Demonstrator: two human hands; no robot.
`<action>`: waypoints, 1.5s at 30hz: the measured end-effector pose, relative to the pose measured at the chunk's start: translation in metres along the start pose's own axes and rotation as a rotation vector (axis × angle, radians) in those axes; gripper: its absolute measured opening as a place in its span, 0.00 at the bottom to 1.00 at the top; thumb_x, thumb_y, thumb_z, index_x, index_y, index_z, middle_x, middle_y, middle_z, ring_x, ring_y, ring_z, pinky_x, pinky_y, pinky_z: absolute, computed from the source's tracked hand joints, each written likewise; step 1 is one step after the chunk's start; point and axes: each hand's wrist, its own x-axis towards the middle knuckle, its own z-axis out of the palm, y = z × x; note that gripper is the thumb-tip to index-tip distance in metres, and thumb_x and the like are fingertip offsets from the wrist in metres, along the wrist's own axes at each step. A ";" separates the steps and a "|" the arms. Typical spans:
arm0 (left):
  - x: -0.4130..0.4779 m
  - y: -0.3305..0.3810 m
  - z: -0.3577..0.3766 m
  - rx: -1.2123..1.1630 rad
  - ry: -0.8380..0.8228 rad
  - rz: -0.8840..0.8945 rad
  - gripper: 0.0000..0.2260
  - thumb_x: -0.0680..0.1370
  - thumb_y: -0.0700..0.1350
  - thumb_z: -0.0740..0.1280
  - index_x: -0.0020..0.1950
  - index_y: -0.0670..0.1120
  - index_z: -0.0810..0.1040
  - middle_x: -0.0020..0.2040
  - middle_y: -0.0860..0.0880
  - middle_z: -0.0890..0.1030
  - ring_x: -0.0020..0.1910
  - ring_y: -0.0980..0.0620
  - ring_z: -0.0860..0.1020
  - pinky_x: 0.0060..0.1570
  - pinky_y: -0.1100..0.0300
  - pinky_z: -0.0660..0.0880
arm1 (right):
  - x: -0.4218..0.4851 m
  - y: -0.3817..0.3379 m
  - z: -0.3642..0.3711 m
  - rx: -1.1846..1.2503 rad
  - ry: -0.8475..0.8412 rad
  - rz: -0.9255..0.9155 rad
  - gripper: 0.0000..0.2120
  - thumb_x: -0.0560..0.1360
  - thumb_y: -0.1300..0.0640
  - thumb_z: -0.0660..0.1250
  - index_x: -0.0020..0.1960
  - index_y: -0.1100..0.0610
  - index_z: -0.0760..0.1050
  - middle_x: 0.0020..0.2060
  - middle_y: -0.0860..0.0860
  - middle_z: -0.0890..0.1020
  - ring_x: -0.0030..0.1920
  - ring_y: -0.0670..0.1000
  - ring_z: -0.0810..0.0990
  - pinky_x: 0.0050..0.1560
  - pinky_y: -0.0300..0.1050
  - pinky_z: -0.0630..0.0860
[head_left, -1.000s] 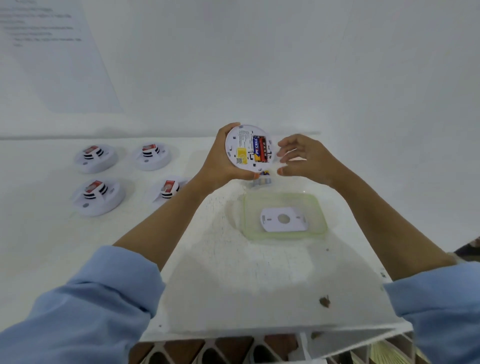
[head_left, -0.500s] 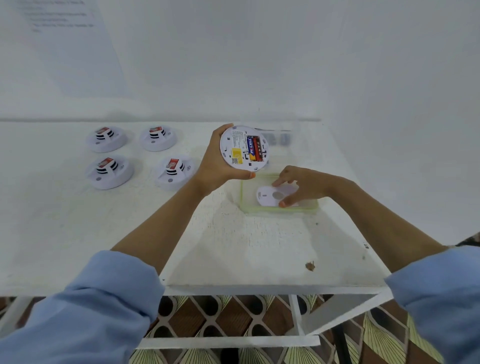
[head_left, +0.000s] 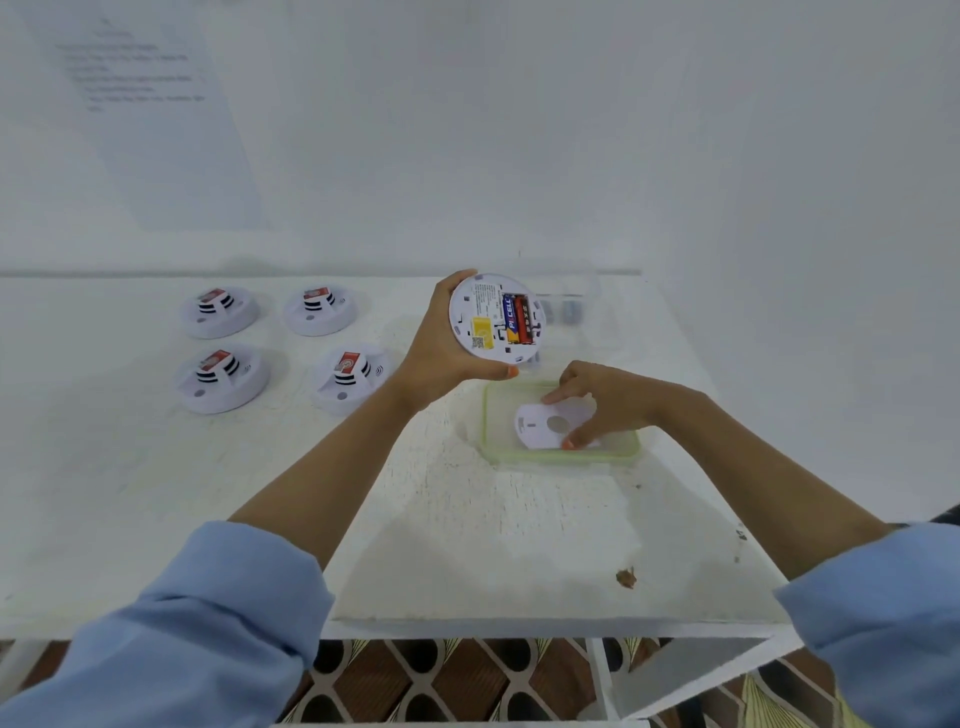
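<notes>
My left hand (head_left: 441, 353) grips a round white smoke detector (head_left: 493, 317) above the table, its back turned to me, with batteries showing in the open bay and a yellow sticker beside them. Just below it stands a shallow clear tray with a green rim (head_left: 491, 452). In the tray lies a flat white cover plate with a round hole (head_left: 540, 423). My right hand (head_left: 608, 400) reaches into the tray and pinches that plate between thumb and fingers.
Several white smoke detectors stand face up at the back left of the white table (head_left: 467, 545), the nearest (head_left: 348, 376) beside my left wrist. A clear box (head_left: 566, 309) sits behind the held detector. A brown chip (head_left: 626, 578) marks the table near its front edge. A paper sheet (head_left: 140, 104) hangs on the wall.
My right hand dropped from beside the held detector into the tray and took hold of the cover plate. The left hand kept the detector raised. The view tilted back.
</notes>
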 end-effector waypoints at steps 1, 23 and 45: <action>0.002 -0.001 0.000 0.001 -0.001 -0.001 0.45 0.57 0.31 0.78 0.68 0.41 0.59 0.59 0.53 0.69 0.54 0.71 0.72 0.49 0.72 0.74 | 0.001 -0.001 0.000 -0.018 0.003 -0.006 0.30 0.67 0.52 0.74 0.67 0.51 0.70 0.59 0.48 0.68 0.56 0.46 0.67 0.59 0.40 0.65; 0.057 -0.016 -0.009 -0.012 -0.040 0.034 0.47 0.56 0.31 0.79 0.69 0.42 0.59 0.61 0.50 0.70 0.55 0.66 0.74 0.47 0.69 0.75 | 0.000 -0.009 -0.063 0.139 0.511 -0.231 0.25 0.57 0.55 0.78 0.52 0.58 0.77 0.45 0.51 0.77 0.42 0.50 0.74 0.44 0.41 0.73; 0.096 -0.024 -0.005 -0.084 -0.125 0.076 0.44 0.54 0.36 0.78 0.65 0.46 0.61 0.59 0.54 0.70 0.54 0.67 0.74 0.48 0.69 0.74 | 0.074 -0.034 -0.104 -0.153 0.449 -0.309 0.25 0.66 0.55 0.73 0.62 0.58 0.74 0.54 0.54 0.69 0.54 0.52 0.69 0.53 0.45 0.71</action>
